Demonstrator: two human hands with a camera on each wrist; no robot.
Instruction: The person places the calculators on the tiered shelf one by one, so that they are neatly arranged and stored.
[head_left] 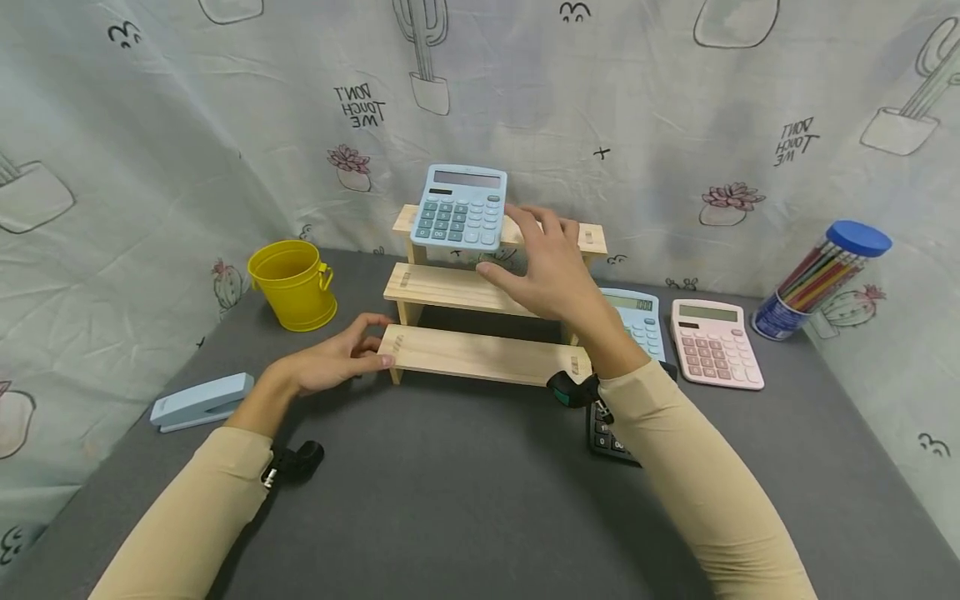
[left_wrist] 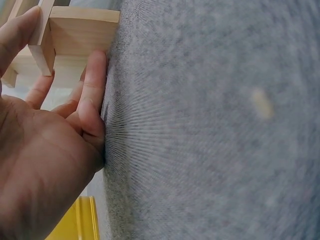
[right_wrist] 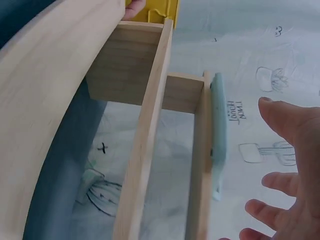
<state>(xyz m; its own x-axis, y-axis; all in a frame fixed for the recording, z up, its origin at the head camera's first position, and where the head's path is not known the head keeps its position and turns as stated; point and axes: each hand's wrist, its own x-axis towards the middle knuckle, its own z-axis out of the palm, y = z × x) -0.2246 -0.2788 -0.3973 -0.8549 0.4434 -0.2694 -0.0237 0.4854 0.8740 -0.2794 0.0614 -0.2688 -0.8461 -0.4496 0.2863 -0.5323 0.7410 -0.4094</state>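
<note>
A three-step wooden stand (head_left: 487, 354) stands on the grey tabletop. My left hand (head_left: 330, 360) grips the left end of its lowest step, thumb and fingertips on the wood. The left wrist view shows those fingers (left_wrist: 95, 85) against the step's end support. On the left part of the top step lies a light-blue calculator (head_left: 461, 212), keys up. My right hand (head_left: 551, 271) hovers over the stand just right of that calculator, fingers spread. In the right wrist view a gap separates the hand (right_wrist: 300, 150) from the calculator (right_wrist: 218, 125).
Left of the stand are a yellow bucket (head_left: 294, 287) and a pale-blue stapler (head_left: 202, 402). To the right lie another blue calculator (head_left: 637, 321), a pink calculator (head_left: 716, 343) and a black calculator (head_left: 611, 440), partly hidden by my right arm. A blue-capped pencil tube (head_left: 821, 279) stands farther right.
</note>
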